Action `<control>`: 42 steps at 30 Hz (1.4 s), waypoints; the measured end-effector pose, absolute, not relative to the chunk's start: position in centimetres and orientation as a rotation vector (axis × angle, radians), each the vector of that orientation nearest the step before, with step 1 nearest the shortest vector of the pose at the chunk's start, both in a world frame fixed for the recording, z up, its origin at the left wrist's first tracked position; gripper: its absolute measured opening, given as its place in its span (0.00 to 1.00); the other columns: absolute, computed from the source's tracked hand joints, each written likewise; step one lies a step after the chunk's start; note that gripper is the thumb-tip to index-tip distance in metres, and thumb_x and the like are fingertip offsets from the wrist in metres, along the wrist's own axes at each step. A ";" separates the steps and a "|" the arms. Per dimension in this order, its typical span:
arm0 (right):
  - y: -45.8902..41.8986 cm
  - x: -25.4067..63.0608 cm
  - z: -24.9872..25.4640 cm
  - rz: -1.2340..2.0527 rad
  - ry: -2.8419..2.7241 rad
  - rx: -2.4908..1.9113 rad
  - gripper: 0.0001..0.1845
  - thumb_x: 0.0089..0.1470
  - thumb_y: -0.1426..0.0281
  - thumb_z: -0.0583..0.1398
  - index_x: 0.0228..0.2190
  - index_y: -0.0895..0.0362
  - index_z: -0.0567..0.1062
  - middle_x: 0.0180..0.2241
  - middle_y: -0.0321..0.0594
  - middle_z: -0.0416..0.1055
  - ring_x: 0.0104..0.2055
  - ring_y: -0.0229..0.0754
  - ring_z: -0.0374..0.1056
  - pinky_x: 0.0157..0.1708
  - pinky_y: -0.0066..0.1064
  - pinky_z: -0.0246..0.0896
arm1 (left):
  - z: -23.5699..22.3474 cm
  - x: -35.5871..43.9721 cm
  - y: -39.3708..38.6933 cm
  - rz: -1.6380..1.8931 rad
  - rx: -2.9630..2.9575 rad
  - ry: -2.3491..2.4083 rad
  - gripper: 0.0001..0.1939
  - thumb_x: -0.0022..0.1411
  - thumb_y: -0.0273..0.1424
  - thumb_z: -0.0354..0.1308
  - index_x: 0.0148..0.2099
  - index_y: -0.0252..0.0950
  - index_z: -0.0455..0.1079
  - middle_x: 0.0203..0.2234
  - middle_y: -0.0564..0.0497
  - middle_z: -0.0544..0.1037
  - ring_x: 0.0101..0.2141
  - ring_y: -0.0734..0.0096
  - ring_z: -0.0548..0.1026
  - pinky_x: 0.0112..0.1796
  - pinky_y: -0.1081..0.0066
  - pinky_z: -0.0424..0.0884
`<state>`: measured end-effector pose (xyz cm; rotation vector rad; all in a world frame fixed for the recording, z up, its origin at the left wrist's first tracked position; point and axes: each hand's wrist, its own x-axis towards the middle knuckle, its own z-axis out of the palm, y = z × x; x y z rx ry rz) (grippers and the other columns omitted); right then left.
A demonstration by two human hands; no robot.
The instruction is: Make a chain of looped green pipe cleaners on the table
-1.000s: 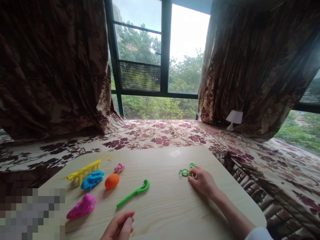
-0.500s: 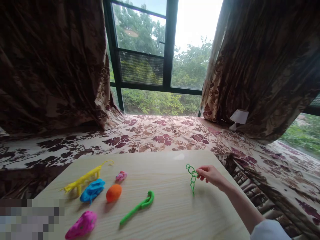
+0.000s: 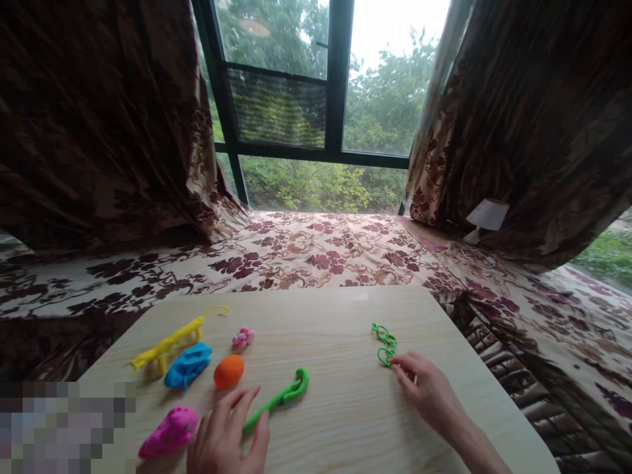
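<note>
In the head view, my right hand (image 3: 428,393) pinches the near end of a green chain (image 3: 386,340) made of linked rings, which lies in a curve on the table. My left hand (image 3: 228,431) is open, its thumb and fingers on either side of the lower end of a green clay cane (image 3: 279,398); the hooked end points away to the right. Whether the fingers touch the cane I cannot tell. Beside this hand, an orange ball or egg shape (image 3: 229,372) lies just beyond the fingertips, and a pink lump with dark spots (image 3: 170,432) lies to the left.
Further left on the wooden table (image 3: 340,421) are a blue clay shape (image 3: 188,366), a yellow four-legged animal figure with a curled tail (image 3: 170,345) and a small pink piece (image 3: 243,337). A white lamp (image 3: 488,215) stands right of the window, by the curtain (image 3: 523,131).
My left hand has come into view at the cane. My right hand has moved nearer, and the chain, raised before, is down on the table. The view has tilted downward slightly.
</note>
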<state>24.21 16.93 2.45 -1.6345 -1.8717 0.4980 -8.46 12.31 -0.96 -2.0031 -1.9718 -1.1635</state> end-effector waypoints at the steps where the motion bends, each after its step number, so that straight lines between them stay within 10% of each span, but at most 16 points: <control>1: 16.7 24.2 2.7 0.483 -1.894 -1.633 0.13 0.53 0.62 0.52 0.32 0.52 0.75 0.27 0.39 0.69 0.26 0.40 0.64 0.29 0.31 0.58 | -0.8 -8.4 12.7 -1.060 -2.010 -1.995 0.18 0.53 0.37 0.54 0.46 0.38 0.68 0.41 0.44 0.72 0.42 0.58 0.68 0.43 0.61 0.62; 9: 15.3 18.9 3.9 0.799 -1.909 -1.310 0.11 0.53 0.69 0.53 0.36 0.52 0.74 0.32 0.40 0.70 0.31 0.40 0.65 0.30 0.30 0.62 | 1.5 -6.4 13.6 -0.807 -2.244 -2.162 0.07 0.54 0.32 0.53 0.35 0.41 0.71 0.34 0.50 0.74 0.38 0.63 0.70 0.40 0.63 0.62; 14: 16.0 13.1 3.3 0.954 -1.925 -1.076 0.27 0.47 0.75 0.55 0.50 0.49 0.65 0.52 0.41 0.60 0.48 0.43 0.61 0.40 0.31 0.61 | 2.2 -6.6 12.9 -1.036 -2.344 -2.300 0.07 0.53 0.35 0.54 0.34 0.42 0.72 0.30 0.49 0.76 0.35 0.61 0.72 0.38 0.63 0.64; 19: 16.7 11.2 2.9 1.145 -1.991 -1.045 0.16 0.45 0.76 0.56 0.39 0.52 0.71 0.33 0.35 0.70 0.30 0.35 0.65 0.29 0.26 0.61 | 2.5 -7.6 12.4 -1.309 -2.280 -2.302 0.07 0.51 0.35 0.57 0.34 0.43 0.73 0.30 0.50 0.77 0.34 0.62 0.73 0.37 0.65 0.66; 25: 16.0 11.8 2.3 1.148 -1.865 -1.239 0.02 0.45 0.72 0.60 0.25 0.56 0.69 0.19 0.30 0.63 0.22 0.33 0.57 0.22 0.24 0.52 | 1.7 -9.1 13.1 -0.856 -2.266 -2.198 0.09 0.56 0.32 0.51 0.35 0.40 0.72 0.30 0.48 0.73 0.35 0.61 0.69 0.36 0.63 0.64; 34: 13.3 11.0 3.2 1.224 -1.800 -1.239 0.06 0.49 0.66 0.59 0.28 0.56 0.72 0.25 0.35 0.68 0.26 0.37 0.62 0.26 0.27 0.57 | 4.0 -7.7 10.3 -1.042 -2.613 -1.839 0.25 0.56 0.23 0.47 0.56 0.39 0.59 0.52 0.45 0.65 0.53 0.59 0.59 0.52 0.58 0.55; 42: 10.5 12.7 3.3 1.193 -1.831 -1.277 0.09 0.51 0.69 0.57 0.36 0.56 0.72 0.32 0.37 0.72 0.32 0.40 0.67 0.34 0.29 0.62 | 3.8 -5.8 9.6 -1.220 -3.001 -1.750 0.11 0.57 0.25 0.49 0.40 0.40 0.69 0.33 0.49 0.72 0.37 0.66 0.68 0.42 0.63 0.63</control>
